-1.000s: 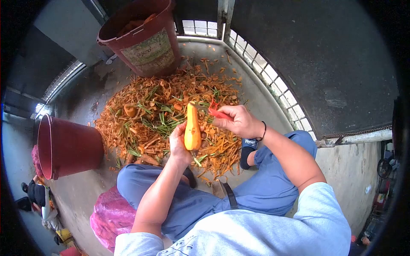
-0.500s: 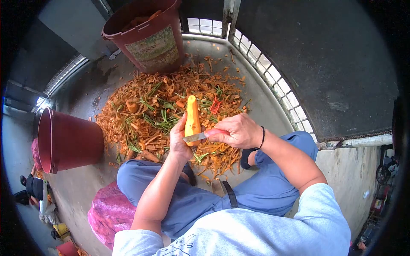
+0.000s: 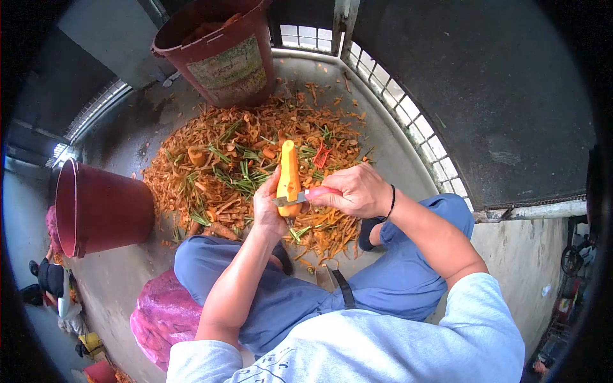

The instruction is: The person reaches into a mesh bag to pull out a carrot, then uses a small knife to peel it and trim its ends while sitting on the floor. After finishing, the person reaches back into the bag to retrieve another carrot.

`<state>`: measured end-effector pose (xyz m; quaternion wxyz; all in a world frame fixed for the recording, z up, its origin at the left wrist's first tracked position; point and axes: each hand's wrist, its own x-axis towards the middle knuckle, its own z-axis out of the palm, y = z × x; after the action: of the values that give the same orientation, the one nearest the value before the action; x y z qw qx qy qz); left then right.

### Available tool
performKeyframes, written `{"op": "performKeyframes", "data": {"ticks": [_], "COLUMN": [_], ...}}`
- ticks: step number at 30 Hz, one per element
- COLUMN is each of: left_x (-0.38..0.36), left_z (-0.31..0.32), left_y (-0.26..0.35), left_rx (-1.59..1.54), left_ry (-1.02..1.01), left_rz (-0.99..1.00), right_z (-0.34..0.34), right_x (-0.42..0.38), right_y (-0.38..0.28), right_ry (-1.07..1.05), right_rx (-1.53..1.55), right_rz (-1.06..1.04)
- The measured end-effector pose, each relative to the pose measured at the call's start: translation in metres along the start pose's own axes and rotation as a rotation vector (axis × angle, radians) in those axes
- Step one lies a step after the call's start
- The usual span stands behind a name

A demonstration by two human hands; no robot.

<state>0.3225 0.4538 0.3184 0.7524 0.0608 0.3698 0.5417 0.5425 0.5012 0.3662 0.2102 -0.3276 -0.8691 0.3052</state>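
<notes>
My left hand (image 3: 268,210) grips the lower end of a peeled orange carrot (image 3: 288,172), which points up and away from me. My right hand (image 3: 357,190) holds a knife with a red handle (image 3: 300,197). Its blade lies across the carrot near its lower end, just above my left fingers. Under both hands lies a wide heap of orange peelings and green stalks (image 3: 242,159) on the concrete floor.
A maroon bucket with a label (image 3: 223,54) stands beyond the heap. Another maroon bucket (image 3: 96,214) stands at the left. A pink mesh sack (image 3: 163,316) lies by my left knee. A metal grille (image 3: 408,121) runs along the right. Someone sits at the far left (image 3: 48,281).
My right hand came down from the carrot's tip to its lower end and turned the blade across the carrot. The blade has since slid slightly up. The left hand kept the carrot steady.
</notes>
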Motion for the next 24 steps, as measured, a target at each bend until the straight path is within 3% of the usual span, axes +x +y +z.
{"op": "performKeyframes", "data": {"ticks": [5, 15, 16, 19, 22, 24], "left_x": [0.001, 0.001, 0.000, 0.006, 0.009, 0.006], "left_z": [0.000, -0.006, -0.002, -0.010, -0.015, -0.007], "left_y": [-0.004, -0.004, -0.005, -0.003, 0.001, 0.005], "left_rx": [0.041, 0.005, 0.017, 0.030, 0.060, 0.093], "left_ry": [0.055, -0.016, 0.063, 0.042, -0.009, -0.029], "left_rz": [-0.008, -0.038, -0.011, -0.031, -0.059, -0.108], "right_z": [0.001, -0.002, -0.002, -0.005, 0.001, 0.002], "right_x": [0.003, 0.003, 0.002, 0.000, -0.005, -0.004], "right_y": [0.006, -0.004, -0.003, -0.003, 0.008, 0.017], "right_ry": [0.051, 0.058, 0.008, -0.129, -0.186, -0.196], "right_rx": [-0.028, -0.121, -0.035, 0.122, 0.685, 0.808], "right_rz": [0.065, -0.017, -0.046, -0.106, 0.260, 0.372]}}
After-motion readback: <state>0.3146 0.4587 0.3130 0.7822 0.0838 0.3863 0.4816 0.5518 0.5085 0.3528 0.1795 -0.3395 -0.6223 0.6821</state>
